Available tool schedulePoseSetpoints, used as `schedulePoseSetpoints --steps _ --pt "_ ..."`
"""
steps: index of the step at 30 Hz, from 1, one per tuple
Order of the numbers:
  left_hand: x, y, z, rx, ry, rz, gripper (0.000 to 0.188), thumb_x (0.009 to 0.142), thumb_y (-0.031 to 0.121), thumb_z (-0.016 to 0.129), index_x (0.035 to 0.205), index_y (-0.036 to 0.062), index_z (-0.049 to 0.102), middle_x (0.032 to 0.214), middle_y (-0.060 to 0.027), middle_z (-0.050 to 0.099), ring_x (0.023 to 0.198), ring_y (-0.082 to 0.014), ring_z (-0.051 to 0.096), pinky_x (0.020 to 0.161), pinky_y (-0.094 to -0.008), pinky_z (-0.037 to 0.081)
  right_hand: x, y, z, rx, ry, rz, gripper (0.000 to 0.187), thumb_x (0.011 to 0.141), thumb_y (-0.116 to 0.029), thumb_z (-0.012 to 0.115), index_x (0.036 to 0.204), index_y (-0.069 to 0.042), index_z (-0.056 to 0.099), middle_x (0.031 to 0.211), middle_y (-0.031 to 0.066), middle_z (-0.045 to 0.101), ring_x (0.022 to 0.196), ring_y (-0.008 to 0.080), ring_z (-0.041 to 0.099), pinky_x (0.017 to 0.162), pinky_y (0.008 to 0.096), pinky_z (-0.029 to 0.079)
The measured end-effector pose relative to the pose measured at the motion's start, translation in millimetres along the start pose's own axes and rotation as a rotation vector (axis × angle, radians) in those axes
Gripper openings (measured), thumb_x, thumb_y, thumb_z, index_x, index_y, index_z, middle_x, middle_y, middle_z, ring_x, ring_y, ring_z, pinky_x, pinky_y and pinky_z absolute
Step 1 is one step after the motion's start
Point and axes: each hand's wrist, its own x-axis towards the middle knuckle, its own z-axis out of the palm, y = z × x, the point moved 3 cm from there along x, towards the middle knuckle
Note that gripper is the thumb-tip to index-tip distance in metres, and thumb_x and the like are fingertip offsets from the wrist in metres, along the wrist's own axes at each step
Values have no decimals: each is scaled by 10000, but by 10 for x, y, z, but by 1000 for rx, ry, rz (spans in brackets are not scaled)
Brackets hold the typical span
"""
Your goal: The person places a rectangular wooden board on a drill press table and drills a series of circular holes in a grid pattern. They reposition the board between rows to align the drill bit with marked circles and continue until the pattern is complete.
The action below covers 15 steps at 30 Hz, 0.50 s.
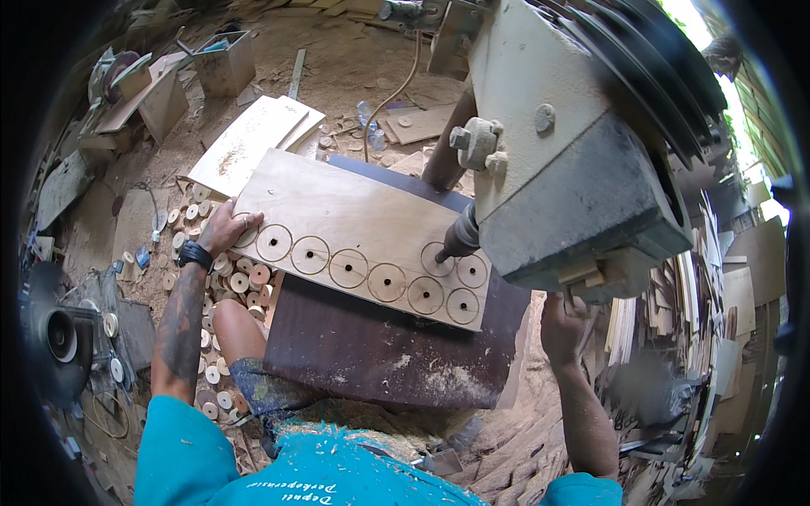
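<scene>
My left hand (226, 228) grips the left end of a pale wooden board (337, 198), its fingers over the edge. Circles with dark centre holes are cut along the board's near edge, with two more circles at its right end. Over one of these stands the chuck (461, 235) of a drill press (582, 185); its tip reaches the circle's middle. Beneath the board is a dark brown table (380, 346) dusted with shavings. Closed and raised, my right hand (565, 326) is just below the machine's head, which partly hides the fingers; what they hold cannot be made out.
Many cut wooden discs (240, 282) lie heaped left of the table. Pale boards (251, 143) are stacked beyond my left hand, near a wooden box (224, 63). Thin wood offcuts (683, 312) fill the right side. A motor-like machine (63, 336) stands at far left.
</scene>
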Motion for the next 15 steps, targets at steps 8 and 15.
schedulePoseSetpoints --steps 8,15 --pt "-29 -112 19 3 33 13 610 893 415 718 1252 -58 576 1108 -168 687 1002 -228 662 888 -340 517 -100 508 346 -299 215 -307 446 1031 -328 543 765 27 579 628 -8 504 629 80 457 582 306 373" --pt "70 -222 73 -147 10 48 501 903 296 724 1212 -67 569 1098 -131 694 976 -169 656 866 -307 533 93 184 228 -119 138 -117 363 991 -227 582 699 -13 557 601 -13 507 581 115 479 542 312 365"
